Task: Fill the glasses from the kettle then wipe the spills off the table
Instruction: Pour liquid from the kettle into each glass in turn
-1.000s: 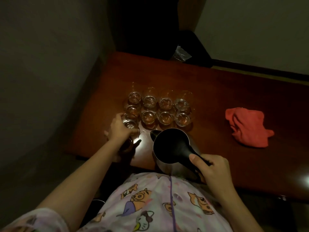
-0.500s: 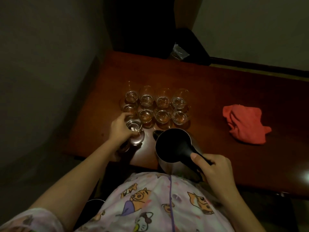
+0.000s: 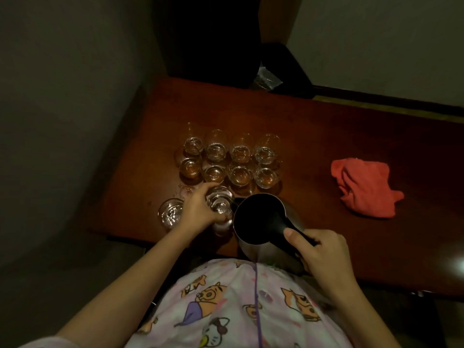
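My left hand (image 3: 198, 212) grips a clear glass (image 3: 220, 205) lifted just left of the kettle's spout. My right hand (image 3: 319, 249) holds the black handle of the steel kettle (image 3: 258, 219), which sits near the table's front edge with its lid open. Another glass (image 3: 170, 214) stands alone by the front left edge. Two rows of several glasses (image 3: 229, 162) holding some liquid stand behind. Small wet spots (image 3: 187, 195) lie on the wood left of my hand. A red cloth (image 3: 364, 187) lies crumpled to the right.
The dark wooden table (image 3: 351, 136) runs from a wall on the left to the right edge of view. A dark object and a small clear bag (image 3: 267, 79) stand at the table's far edge. My patterned shirt fills the bottom.
My left hand has carried the glass rightward toward the kettle's spout, uncovering a second glass at the front left. The kettle and my right hand have barely moved.
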`<state>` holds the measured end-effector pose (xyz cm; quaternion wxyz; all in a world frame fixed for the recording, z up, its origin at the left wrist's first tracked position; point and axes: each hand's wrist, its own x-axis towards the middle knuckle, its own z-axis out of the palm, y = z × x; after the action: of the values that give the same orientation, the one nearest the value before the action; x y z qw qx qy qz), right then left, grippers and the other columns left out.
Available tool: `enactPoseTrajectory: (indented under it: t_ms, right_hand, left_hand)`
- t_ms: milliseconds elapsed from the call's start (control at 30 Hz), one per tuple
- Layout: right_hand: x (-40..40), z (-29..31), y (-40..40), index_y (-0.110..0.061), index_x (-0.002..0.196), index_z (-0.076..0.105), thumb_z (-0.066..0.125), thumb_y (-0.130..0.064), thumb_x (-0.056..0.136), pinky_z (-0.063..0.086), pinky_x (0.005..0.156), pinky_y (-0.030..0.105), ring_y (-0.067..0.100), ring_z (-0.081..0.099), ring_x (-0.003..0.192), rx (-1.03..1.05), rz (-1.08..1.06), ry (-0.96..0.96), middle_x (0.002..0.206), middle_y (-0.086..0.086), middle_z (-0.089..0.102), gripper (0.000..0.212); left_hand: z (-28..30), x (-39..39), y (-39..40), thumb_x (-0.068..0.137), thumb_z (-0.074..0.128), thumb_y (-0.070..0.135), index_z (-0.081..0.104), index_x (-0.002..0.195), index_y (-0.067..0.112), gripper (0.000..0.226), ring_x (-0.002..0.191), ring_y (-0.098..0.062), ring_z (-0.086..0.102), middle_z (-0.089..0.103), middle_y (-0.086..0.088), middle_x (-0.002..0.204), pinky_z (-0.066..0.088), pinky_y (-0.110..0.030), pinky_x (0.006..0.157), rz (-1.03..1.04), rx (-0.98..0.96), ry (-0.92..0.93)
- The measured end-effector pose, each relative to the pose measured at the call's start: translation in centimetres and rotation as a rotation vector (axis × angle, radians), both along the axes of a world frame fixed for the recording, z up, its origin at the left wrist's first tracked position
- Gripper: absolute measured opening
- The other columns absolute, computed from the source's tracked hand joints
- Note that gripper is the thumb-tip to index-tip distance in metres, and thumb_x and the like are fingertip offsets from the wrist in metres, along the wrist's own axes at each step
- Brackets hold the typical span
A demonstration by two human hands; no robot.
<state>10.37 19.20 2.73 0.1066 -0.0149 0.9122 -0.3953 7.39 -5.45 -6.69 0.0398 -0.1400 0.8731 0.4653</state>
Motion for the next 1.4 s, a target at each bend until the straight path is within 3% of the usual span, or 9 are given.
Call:
enactPoseTrajectory:
  t_ms: [167,333,433,533,800,1400]
  right_hand:
    - [-0.4,0.4,0.1,-0.006,0.04,0.047,0.053,-0.061,0.066,0.025,0.046,0.03,0.015,0.036,0.035,0.018,0.011,-0.031,0.034,0.0,0.039,0.061]
    - [-0.7,1.0,-0.1,-0.009,0.04,0.044,0.045,-0.069,0.062,0.023,0.046,0.031,0.013,0.034,0.035,0.108,0.046,-0.03,0.034,0.0,0.037,0.064]
    - [-0.9,1.4,-0.3,-0.015,0.039,0.042,0.06,-0.057,0.076,0.021,0.044,0.026,0.014,0.037,0.035,0.164,0.074,-0.015,0.032,-0.001,0.035,0.06]
    - [-1.1,1.6,-0.3,-0.015,0.039,0.04,0.062,-0.048,0.078,0.02,0.043,0.024,0.013,0.036,0.034,0.188,0.083,-0.015,0.031,-0.002,0.034,0.056]
    - [-1.5,2.0,-0.5,-0.014,0.04,0.042,0.061,-0.049,0.079,0.019,0.042,0.024,0.014,0.033,0.034,0.226,0.102,-0.022,0.033,-0.001,0.033,0.056]
    - [-1.5,2.3,-0.6,-0.013,0.041,0.045,0.061,-0.049,0.079,0.025,0.039,0.024,0.014,0.034,0.034,0.227,0.089,-0.043,0.033,0.0,0.034,0.055]
  left_hand:
    - [-0.3,0.0,0.5,0.05,0.088,0.016,0.053,0.126,0.021,0.084,0.106,-0.013,0.057,0.062,0.004,0.116,0.049,-0.029,0.09,-0.012,0.028,-0.022]
    - [-0.3,-0.2,0.7,0.05,0.088,0.018,0.054,0.124,0.021,0.082,0.104,-0.01,0.057,0.062,0.004,0.115,0.044,-0.021,0.084,-0.01,0.022,-0.025]
    - [-0.3,-0.3,0.7,0.049,0.089,0.017,0.055,0.123,0.02,0.082,0.101,-0.009,0.057,0.063,0.004,0.113,0.043,-0.018,0.082,-0.012,0.006,-0.03]
    - [-0.3,-0.3,0.7,0.048,0.088,0.015,0.055,0.123,0.02,0.082,0.099,-0.009,0.056,0.063,0.003,0.113,0.043,-0.018,0.079,-0.009,-0.003,-0.05]
    - [-0.5,-0.4,0.7,0.048,0.088,0.014,0.055,0.122,0.02,0.081,0.103,-0.012,0.057,0.063,0.003,0.113,0.046,-0.023,0.083,0.007,0.017,-0.063]
    - [0.0,-0.5,0.9,0.049,0.088,0.012,0.054,0.123,0.021,0.081,0.099,-0.006,0.052,0.062,0.003,0.115,0.04,-0.018,0.079,0.009,0.03,-0.082]
